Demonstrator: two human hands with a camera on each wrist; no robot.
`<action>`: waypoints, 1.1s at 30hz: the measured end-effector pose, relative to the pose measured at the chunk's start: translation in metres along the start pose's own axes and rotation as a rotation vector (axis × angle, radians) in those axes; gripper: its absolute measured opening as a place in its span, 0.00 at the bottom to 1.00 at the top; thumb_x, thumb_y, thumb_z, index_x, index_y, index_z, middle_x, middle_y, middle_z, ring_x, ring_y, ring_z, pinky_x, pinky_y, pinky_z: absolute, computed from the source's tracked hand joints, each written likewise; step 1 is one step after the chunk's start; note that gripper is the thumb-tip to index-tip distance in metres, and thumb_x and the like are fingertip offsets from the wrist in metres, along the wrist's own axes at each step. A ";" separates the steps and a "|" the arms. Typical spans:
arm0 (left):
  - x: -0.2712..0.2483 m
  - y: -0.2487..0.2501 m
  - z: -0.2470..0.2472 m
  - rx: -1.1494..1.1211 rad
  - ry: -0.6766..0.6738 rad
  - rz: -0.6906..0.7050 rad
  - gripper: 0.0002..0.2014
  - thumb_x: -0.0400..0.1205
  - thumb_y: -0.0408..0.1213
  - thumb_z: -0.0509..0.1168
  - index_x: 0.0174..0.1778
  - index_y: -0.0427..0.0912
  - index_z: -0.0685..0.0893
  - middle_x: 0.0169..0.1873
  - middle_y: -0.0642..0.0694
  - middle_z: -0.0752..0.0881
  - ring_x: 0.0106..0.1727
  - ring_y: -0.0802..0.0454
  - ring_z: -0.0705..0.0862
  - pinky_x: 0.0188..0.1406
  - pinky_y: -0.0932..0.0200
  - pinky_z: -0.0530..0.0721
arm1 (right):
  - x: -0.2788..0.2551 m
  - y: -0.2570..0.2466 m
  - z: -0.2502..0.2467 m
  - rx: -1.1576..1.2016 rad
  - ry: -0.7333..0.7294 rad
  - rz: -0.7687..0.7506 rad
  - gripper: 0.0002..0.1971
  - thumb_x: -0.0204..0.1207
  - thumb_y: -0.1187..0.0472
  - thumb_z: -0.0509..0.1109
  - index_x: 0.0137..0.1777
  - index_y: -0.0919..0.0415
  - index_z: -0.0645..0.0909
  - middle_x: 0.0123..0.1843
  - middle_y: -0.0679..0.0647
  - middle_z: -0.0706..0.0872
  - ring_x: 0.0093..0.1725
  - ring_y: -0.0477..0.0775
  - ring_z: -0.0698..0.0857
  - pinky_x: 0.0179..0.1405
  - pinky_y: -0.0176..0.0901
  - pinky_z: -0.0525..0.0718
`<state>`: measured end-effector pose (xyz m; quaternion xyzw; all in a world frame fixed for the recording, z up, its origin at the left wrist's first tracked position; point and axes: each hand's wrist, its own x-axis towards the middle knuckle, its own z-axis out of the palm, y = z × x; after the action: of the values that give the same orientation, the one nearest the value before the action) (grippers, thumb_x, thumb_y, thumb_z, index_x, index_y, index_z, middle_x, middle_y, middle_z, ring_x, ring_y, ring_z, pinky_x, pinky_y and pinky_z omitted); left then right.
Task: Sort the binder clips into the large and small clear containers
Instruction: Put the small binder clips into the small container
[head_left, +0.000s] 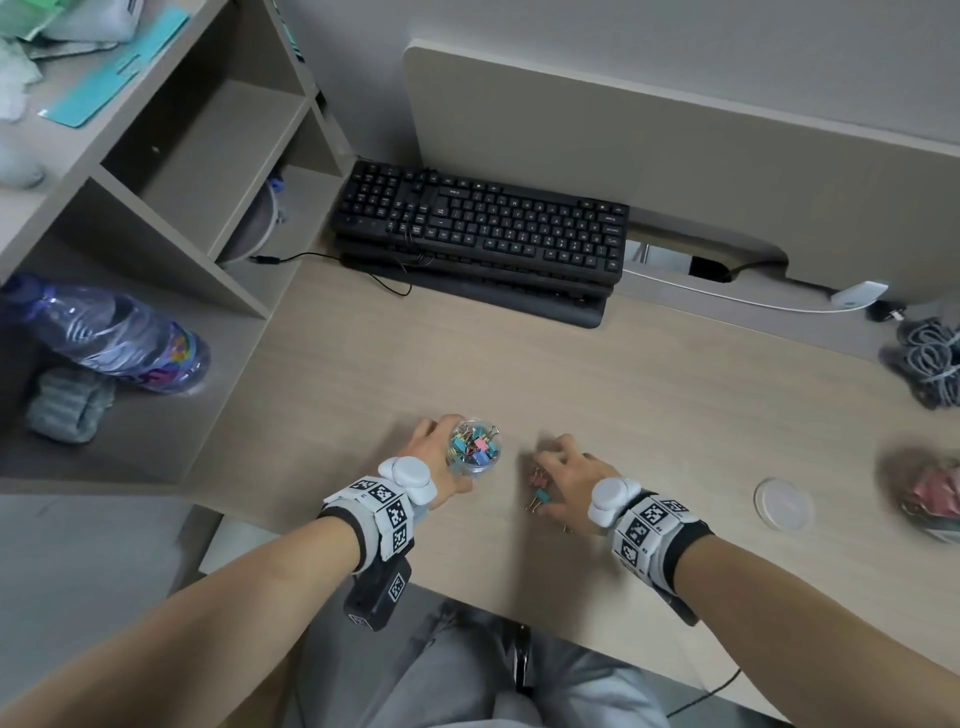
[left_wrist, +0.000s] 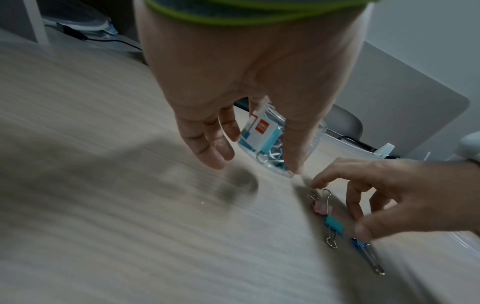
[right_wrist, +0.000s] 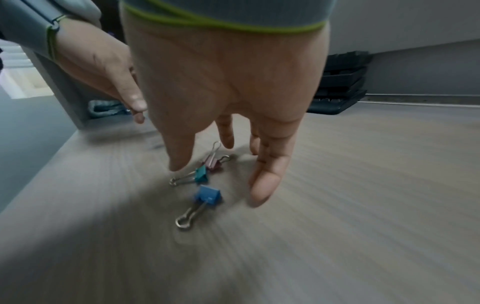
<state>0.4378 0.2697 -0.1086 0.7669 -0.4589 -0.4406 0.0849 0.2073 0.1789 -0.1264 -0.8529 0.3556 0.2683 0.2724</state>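
Observation:
My left hand (head_left: 436, 441) grips a small clear container (head_left: 474, 447) packed with several coloured binder clips, close to the desk; its fingers (left_wrist: 207, 144) and thumb wrap its sides. To the right, three loose clips lie on the desk: a pink clip (right_wrist: 214, 163), a teal clip (right_wrist: 201, 174) and a blue clip (right_wrist: 209, 196). My right hand (head_left: 558, 462) hovers just above them with fingers spread, holding nothing. At the right edge is a blurred large clear container (head_left: 930, 493) with pinkish contents.
A round clear lid (head_left: 783, 503) lies on the desk (head_left: 649, 415) right of my right hand. A black keyboard (head_left: 483, 234) sits at the back, coiled grey cable (head_left: 930, 364) far right. A shelf unit (head_left: 156, 218) with a plastic bottle (head_left: 114, 338) stands at left.

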 end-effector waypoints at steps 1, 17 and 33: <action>0.001 0.001 0.000 -0.002 -0.001 0.000 0.40 0.67 0.39 0.79 0.74 0.55 0.69 0.62 0.47 0.72 0.57 0.45 0.83 0.61 0.48 0.84 | -0.003 0.002 -0.001 -0.027 -0.026 -0.017 0.38 0.74 0.45 0.72 0.81 0.46 0.57 0.78 0.55 0.58 0.62 0.67 0.80 0.57 0.55 0.85; 0.018 0.014 -0.003 0.002 -0.023 -0.002 0.40 0.68 0.39 0.78 0.76 0.54 0.68 0.63 0.47 0.70 0.54 0.46 0.84 0.59 0.55 0.82 | 0.015 -0.020 0.004 -0.201 -0.124 -0.128 0.33 0.78 0.71 0.64 0.79 0.49 0.61 0.74 0.63 0.60 0.55 0.69 0.83 0.53 0.57 0.86; 0.020 0.017 0.004 0.028 -0.037 -0.021 0.41 0.67 0.42 0.79 0.75 0.58 0.67 0.62 0.48 0.70 0.53 0.44 0.85 0.60 0.47 0.86 | 0.016 0.010 -0.007 0.100 -0.058 0.148 0.23 0.77 0.73 0.60 0.70 0.57 0.72 0.71 0.62 0.72 0.58 0.68 0.83 0.50 0.51 0.85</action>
<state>0.4276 0.2455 -0.1138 0.7646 -0.4584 -0.4489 0.0610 0.2114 0.1607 -0.1349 -0.8014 0.4227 0.2940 0.3043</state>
